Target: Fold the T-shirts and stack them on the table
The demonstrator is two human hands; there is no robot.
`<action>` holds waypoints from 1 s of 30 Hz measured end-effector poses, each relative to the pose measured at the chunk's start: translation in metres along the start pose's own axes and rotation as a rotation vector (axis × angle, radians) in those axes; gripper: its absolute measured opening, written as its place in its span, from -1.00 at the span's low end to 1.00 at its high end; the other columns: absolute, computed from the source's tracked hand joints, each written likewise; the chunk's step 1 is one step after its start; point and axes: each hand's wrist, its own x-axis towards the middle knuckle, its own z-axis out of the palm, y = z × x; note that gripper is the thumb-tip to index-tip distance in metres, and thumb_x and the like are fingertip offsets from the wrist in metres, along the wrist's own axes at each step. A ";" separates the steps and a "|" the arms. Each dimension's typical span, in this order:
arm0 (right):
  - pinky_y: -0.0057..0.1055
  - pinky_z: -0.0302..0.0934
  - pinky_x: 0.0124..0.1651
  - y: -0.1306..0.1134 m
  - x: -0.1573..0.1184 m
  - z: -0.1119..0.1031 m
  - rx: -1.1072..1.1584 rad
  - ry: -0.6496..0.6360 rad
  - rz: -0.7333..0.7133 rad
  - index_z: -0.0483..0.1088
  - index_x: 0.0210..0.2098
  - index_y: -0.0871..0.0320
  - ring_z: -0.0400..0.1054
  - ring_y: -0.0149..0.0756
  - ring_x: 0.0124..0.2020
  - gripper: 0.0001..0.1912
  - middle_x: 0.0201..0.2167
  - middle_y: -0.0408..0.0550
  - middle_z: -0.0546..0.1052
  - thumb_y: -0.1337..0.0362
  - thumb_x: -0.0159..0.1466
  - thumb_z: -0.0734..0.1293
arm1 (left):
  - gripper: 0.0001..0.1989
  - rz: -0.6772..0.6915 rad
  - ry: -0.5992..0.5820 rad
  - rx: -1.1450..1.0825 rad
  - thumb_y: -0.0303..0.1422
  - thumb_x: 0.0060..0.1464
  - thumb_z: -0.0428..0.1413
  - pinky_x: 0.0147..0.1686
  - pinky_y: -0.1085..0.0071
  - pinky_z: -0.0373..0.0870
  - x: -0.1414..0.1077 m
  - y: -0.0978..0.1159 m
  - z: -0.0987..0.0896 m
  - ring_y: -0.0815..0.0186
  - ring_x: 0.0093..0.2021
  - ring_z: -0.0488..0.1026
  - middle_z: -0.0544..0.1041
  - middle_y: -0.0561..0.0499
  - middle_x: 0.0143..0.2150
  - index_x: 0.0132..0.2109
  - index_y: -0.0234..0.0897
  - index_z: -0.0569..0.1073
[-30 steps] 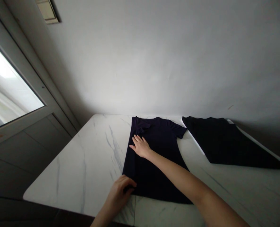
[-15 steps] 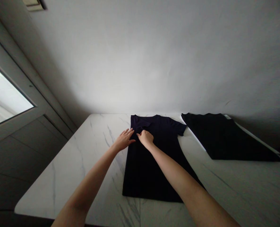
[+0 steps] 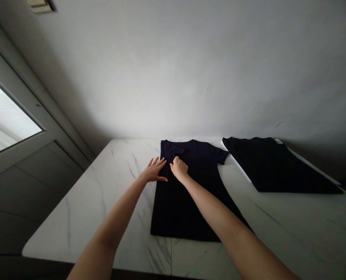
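A dark navy T-shirt point(image 3: 190, 210) lies spread on the marbled table, its left side folded inward and one short sleeve point(image 3: 218, 154) sticking out to the right. My left hand point(image 3: 154, 170) rests on the shirt's left edge, fingers spread, partly over the bare tabletop. Just to its right, my right hand point(image 3: 180, 168) is closed on the bunched cloth of the turned-in sleeve, near the shoulder. The fingertips of that hand are partly hidden.
A black folded garment point(image 3: 289, 167) lies on a white board-like sheet at the right. The white marbled table point(image 3: 88, 202) meets a pale wall point(image 3: 173, 77) at the back. On the left stands a grey door point(image 3: 53, 140) with a glass pane.
The left hand's fingers have spread a little wider, the thumb lower. My right hand keeps its hold on the sleeve cloth with a slight shift. The whole view has moved slightly.
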 end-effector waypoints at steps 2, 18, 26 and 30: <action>-0.29 0.31 -0.05 0.003 -0.007 0.004 -0.023 0.069 -0.138 0.33 0.06 0.23 0.39 -0.12 0.04 -0.69 0.04 0.20 0.46 0.28 0.35 0.27 | 0.11 0.055 0.021 0.022 0.31 -0.08 0.03 0.37 -0.06 -0.34 -0.003 0.005 -0.001 -0.04 0.46 -0.31 -0.10 -0.16 0.47 0.44 -0.23 -0.09; -0.16 -0.09 0.39 0.062 -0.070 0.017 0.036 -0.112 -0.899 0.10 0.35 0.27 -0.09 -0.20 0.41 -0.46 0.38 0.08 0.13 0.28 0.41 0.12 | -0.07 0.117 0.164 -0.013 0.18 0.19 -0.19 0.38 0.07 -0.14 -0.107 0.086 0.041 0.05 0.46 -0.27 -0.14 -0.29 0.46 0.44 -0.39 -0.20; -0.17 -0.15 0.41 0.080 -0.106 0.009 0.118 -0.200 -1.038 -0.04 0.40 0.12 -0.11 -0.29 0.41 -0.38 0.39 0.02 0.08 0.14 0.42 0.17 | -0.14 0.164 0.113 -0.048 0.04 0.27 -0.13 0.37 0.01 -0.11 -0.153 0.114 0.040 0.02 0.46 -0.26 -0.21 -0.23 0.47 0.44 -0.26 -0.41; -0.15 -0.08 0.38 0.068 -0.078 -0.001 0.077 -0.104 -0.877 0.06 0.37 0.18 -0.03 -0.23 0.39 -0.43 0.37 0.07 0.13 0.12 0.44 0.12 | -0.16 0.189 0.085 -0.048 0.01 0.28 -0.12 0.36 -0.01 -0.08 -0.162 0.119 0.034 0.00 0.45 -0.23 -0.22 -0.20 0.48 0.44 -0.21 -0.40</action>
